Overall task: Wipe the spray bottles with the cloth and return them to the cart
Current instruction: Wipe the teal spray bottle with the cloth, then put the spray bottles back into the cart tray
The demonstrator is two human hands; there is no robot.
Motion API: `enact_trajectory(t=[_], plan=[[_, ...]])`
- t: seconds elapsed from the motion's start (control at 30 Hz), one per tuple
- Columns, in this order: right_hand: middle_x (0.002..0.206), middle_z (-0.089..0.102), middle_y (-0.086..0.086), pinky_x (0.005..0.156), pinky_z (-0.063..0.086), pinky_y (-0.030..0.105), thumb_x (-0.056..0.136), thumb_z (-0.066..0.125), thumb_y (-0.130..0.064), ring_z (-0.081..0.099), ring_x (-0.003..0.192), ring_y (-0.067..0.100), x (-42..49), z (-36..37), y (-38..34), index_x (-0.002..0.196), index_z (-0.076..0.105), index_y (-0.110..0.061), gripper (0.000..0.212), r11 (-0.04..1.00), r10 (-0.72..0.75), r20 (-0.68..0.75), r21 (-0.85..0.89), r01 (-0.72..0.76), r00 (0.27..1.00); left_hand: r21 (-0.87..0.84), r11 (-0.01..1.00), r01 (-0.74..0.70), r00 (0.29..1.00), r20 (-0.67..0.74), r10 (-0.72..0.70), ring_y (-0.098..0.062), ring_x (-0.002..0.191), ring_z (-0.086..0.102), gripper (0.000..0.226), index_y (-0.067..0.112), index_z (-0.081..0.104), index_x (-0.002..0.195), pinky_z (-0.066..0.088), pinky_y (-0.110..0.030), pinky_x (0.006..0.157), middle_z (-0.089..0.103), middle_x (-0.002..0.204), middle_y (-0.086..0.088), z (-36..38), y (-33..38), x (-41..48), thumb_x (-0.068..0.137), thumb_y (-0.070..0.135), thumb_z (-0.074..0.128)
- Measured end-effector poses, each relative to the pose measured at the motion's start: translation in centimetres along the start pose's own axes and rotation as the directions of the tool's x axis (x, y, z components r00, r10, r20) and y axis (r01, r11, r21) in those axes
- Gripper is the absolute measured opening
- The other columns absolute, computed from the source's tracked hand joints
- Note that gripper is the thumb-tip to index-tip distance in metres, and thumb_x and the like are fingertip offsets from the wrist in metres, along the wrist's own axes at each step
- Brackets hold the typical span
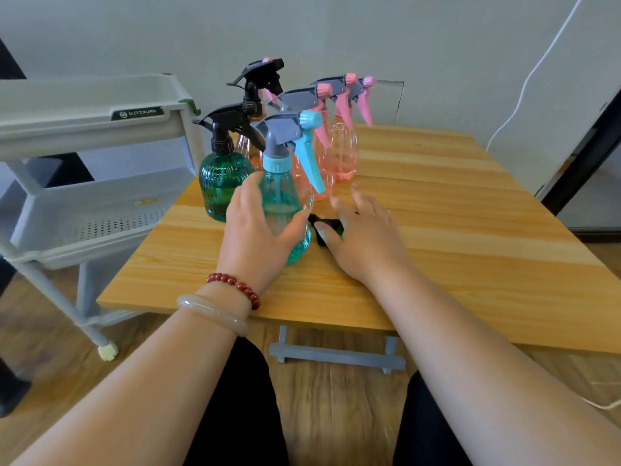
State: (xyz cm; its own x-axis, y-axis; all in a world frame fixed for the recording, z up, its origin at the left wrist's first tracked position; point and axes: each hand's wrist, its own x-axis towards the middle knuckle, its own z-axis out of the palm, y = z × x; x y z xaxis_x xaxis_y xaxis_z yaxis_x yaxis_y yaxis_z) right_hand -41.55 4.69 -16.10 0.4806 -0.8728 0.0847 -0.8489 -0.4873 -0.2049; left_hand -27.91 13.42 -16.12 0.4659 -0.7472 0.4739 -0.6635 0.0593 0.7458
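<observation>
Head view: the left hand curls its fingers and thumb round the body of the blue-trigger bottle, which stands upright on the table. Just right of that thumb, the right hand lies with fingers spread and nearly straight over a dark cloth. Motion blur hides whether its thumb pinches the cloth. Beyond the left fingertips stands a green bottle with a black trigger. Pink bottles cluster beyond both hands. The table is pale striped wood. To the left of the left hand stands the grey cart, its perforated shelf beside the table edge. A grey-white wall carries a white cable, and the wooden floor shows below the table.
</observation>
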Motion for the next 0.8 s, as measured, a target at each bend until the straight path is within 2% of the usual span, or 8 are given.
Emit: enact_trajectory(t=[0.13, 0.27, 0.33, 0.43, 0.5, 0.57, 0.7, 0.8], plan=[[0.166, 0.003, -0.001, 0.122, 0.012, 0.046, 0.101, 0.029, -0.057, 0.002, 0.152, 0.027, 0.4, 1.0, 0.1, 0.155, 0.018, -0.038, 0.058, 0.998, -0.032, 0.022, -0.047, 0.033, 0.999, -0.062, 0.998, 0.019, 1.000, -0.012, -0.019, -0.016, 0.122, 0.049, 0.072, 0.016, 0.033, 0.143, 0.045, -0.038, 0.104, 0.048, 0.127, 0.006, 0.5, -0.1, 0.1, 0.084, 0.037, 0.069], [0.165, 0.007, -0.004, 0.122, 0.009, 0.046, 0.101, 0.028, -0.056, 0.005, 0.152, 0.025, 0.9, 1.3, -0.2, 0.154, 0.020, -0.039, 0.056, 0.998, -0.053, -0.003, -0.034, 0.053, 0.999, -0.109, 0.993, 0.034, 0.999, -0.003, -0.034, -0.006, 0.108, 0.055, 0.067, 0.022, 0.033, 0.139, 0.042, -0.005, 0.081, 0.050, 0.117, 0.014, 0.7, -0.5, 0.4, 0.086, 0.033, 0.071], [0.163, 0.018, -0.003, 0.122, 0.012, 0.045, 0.101, 0.032, -0.053, 0.013, 0.150, 0.024, 1.1, 1.5, -0.3, 0.152, 0.028, -0.036, 0.054, 0.997, -0.072, -0.067, -0.022, 0.071, 0.995, -0.111, 0.993, 0.034, 0.999, -0.005, -0.035, -0.003, 0.105, 0.054, 0.066, 0.024, 0.033, 0.139, 0.039, -0.001, 0.077, 0.050, 0.116, 0.015, 0.7, -0.6, 0.5, 0.086, 0.034, 0.071], [0.149, 0.047, 0.002, 0.116, 0.028, 0.045, 0.099, 0.035, -0.048, 0.036, 0.141, 0.027, 1.2, 1.7, -0.5, 0.141, 0.050, -0.024, 0.051, 0.988, -0.132, -0.237, 0.048, 0.147, 0.962, -0.101, 0.995, 0.017, 1.000, -0.014, -0.018, -0.006, 0.108, 0.056, 0.070, 0.020, 0.033, 0.141, 0.044, -0.008, 0.086, 0.053, 0.123, 0.010, 0.7, -0.8, 0.5, 0.084, 0.036, 0.070], [0.136, 0.059, 0.005, 0.109, 0.038, 0.048, 0.094, 0.033, -0.047, 0.047, 0.133, 0.030, 1.3, 1.9, -0.8, 0.132, 0.060, -0.018, 0.054, 0.973, -0.168, -0.336, 0.095, 0.211, 0.927, -0.084, 0.996, 0.018, 0.999, -0.035, -0.021, -0.013, 0.116, 0.055, 0.073, 0.018, 0.031, 0.144, 0.048, -0.028, 0.097, 0.054, 0.130, 0.004, 0.6, -0.9, 0.7, 0.084, 0.036, 0.070], [0.131, 0.063, 0.005, 0.108, 0.040, 0.050, 0.093, 0.038, -0.044, 0.051, 0.130, 0.031, 1.4, 2.0, -1.0, 0.128, 0.063, -0.016, 0.051, 0.965, -0.202, -0.377, 0.084, 0.250, 0.904, -0.066, 0.997, 0.040, 0.996, -0.079, -0.045, -0.017, 0.119, 0.053, 0.074, 0.016, 0.032, 0.144, 0.048, -0.039, 0.100, 0.053, 0.131, 0.002, 0.4, -0.9, 1.0, 0.084, 0.035, 0.070], [0.127, 0.065, 0.002, 0.105, 0.040, 0.053, 0.092, 0.049, -0.038, 0.056, 0.124, 0.030, 1.9, 1.7, -1.6, 0.125, 0.066, -0.018, 0.042, 0.955, -0.257, -0.462, 0.013, 0.296, 0.849, -0.081, 0.995, 0.063, 0.986, -0.146, -0.074, -0.014, 0.113, 0.054, 0.068, 0.017, 0.038, 0.139, 0.047, -0.030, 0.095, 0.054, 0.122, 0.005, -0.2, -1.6, 1.7, 0.084, 0.035, 0.074], [0.117, 0.070, 0.001, 0.098, 0.039, 0.040, 0.089, 0.053, -0.033, 0.062, 0.112, 0.028, 2.4, 1.3, -2.4, 0.117, 0.071, -0.017, 0.037, 0.943, -0.298, -0.556, -0.043, 0.331, 0.776, -0.049, 0.998, 0.040, 0.984, -0.172, -0.048, -0.009, 0.101, 0.055, 0.056, 0.020, 0.046, 0.124, 0.044, -0.017, 0.083, 0.055, 0.108, 0.010, -0.8, -1.9, 2.7, 0.080, 0.035, 0.078]])
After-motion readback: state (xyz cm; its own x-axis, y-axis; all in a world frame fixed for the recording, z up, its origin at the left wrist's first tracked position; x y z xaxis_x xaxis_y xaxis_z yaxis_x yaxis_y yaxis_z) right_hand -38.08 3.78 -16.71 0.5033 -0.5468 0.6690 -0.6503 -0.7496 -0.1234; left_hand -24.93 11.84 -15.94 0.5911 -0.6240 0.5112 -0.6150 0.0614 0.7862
